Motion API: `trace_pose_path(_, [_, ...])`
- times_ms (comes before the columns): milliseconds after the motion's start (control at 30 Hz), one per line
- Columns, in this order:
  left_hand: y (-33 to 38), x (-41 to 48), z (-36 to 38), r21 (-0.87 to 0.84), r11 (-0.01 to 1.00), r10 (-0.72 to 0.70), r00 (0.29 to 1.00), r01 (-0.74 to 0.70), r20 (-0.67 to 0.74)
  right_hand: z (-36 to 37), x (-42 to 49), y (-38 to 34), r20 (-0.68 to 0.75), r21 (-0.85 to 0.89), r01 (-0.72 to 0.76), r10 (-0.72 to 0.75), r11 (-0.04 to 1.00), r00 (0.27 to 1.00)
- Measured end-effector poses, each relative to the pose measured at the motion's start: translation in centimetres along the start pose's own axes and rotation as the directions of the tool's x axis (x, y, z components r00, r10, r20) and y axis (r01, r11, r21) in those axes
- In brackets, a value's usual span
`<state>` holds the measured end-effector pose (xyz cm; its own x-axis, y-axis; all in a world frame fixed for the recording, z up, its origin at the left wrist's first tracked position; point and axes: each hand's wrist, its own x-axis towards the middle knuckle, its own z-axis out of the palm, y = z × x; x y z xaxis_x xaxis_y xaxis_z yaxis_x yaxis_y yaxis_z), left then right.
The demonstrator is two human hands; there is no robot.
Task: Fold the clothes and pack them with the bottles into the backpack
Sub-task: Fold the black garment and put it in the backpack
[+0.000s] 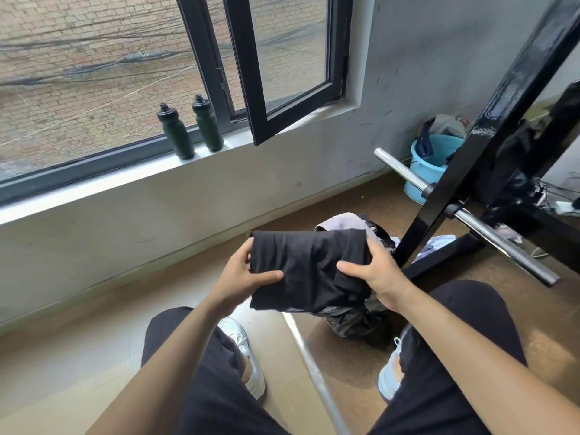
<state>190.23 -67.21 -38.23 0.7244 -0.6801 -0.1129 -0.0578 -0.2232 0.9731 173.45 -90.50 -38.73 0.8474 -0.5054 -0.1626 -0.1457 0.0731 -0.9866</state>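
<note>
Currently held: folded black garment [309,271], directly above the backpack [354,323].
Left hand [248,274]: grips the garment's left edge, thumb on top, fingers curled behind.
Right hand [373,274]: grips the bunched right edge, thumb on top.
Backpack: black, on the floor between the person's feet.
Nearer bottle [175,136], farther bottle [207,124]: dark green, upright, side by side on the window sill [125,180].

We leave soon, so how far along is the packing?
Done: the black garment is folded into a compact bundle. In hand: the left hand and right hand grip it over the black backpack on the floor, not yet inside. A grey cloth shows at the backpack's far edge; packed or not, I cannot tell. Left: the left bottle and right bottle stand on the windowsill.
</note>
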Motion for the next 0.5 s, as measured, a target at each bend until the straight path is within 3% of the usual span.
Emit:
trace_pose_path(133, [-1.8,-0.8,1.4,0.329,0.944,-0.021,0.999,0.01,0.028,0.3,-1.5,1.8,0.116,-0.326,0.027,0.012,0.945,0.993])
trace_pose_path(233, [-1.9,-1.4,3.4,0.647,0.762,0.029,0.998,0.011,-0.051,1.2,-2.0,1.9,0.097,-0.466,0.052,-0.007,0.883,0.995])
trace_pose_path(300, [-1.0,-1.9,5.4,0.739,0.672,0.068,0.991,0.043,-0.119,2.2,-2.4,1.6,0.085,-0.482,0.064,-0.026,0.874,0.996])
trace_pose_path(333, [-0.5,-2.2,6.4,0.754,0.656,0.1,0.986,0.035,-0.132,2.7,-2.5,1.4,0.087,-0.431,0.063,-0.028,0.9,0.996])
trace_pose_path(400, [0.2,-2.8,8.6,0.757,0.65,0.192,0.977,-0.06,-0.088,3.9,-2.9,1.0,0.122,-0.144,0.003,0.015,0.99,0.992])
trace_pose_path(467, [0.4,-3.5,10.2,0.708,0.684,0.254,0.967,-0.173,-0.009,4.8,-3.2,0.6,0.152,0.161,-0.084,0.059,0.983,0.987])
trace_pose_path(500, [0.5,-3.9,10.6,0.653,0.728,0.263,0.965,-0.208,0.015,4.8,-3.2,1.0,0.135,0.221,-0.098,0.07,0.97,0.988])
